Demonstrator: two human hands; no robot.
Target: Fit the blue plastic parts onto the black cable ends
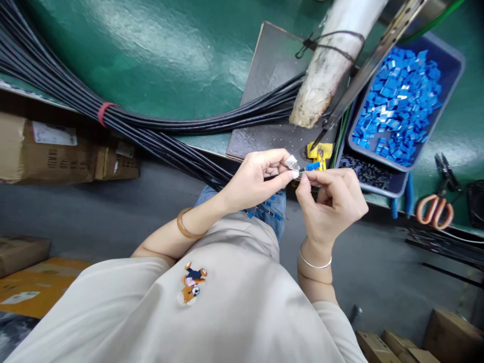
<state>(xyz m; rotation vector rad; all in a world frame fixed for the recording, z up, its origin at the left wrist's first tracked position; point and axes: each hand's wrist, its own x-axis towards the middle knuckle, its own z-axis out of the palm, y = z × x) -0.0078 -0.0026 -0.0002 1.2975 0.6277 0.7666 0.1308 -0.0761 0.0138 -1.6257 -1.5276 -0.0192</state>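
Note:
Close together in front of the workbench, my two hands work at fingertip range. My left hand (260, 174) is closed, thumb against fingers, on a small whitish piece (292, 162) whose kind is too small to tell. My right hand (333, 199) pinches thumb and forefinger beside it, and what lies in that pinch is too fine to make out. A small blue connector piece (312, 166) shows just above the right fingertips, in front of a yellow fixture (321, 151) at the bench edge. Black cables (200, 161) run from the left to behind my left hand.
A red tie (105, 113) binds the cable bundle. At right stand a bin of blue parts (401, 106) and a bin of black parts (368, 171). Orange-handled scissors (434, 209) lie nearby. A whitish tube (325, 70) and metal bar (363, 75) overhang a dark board (260, 75).

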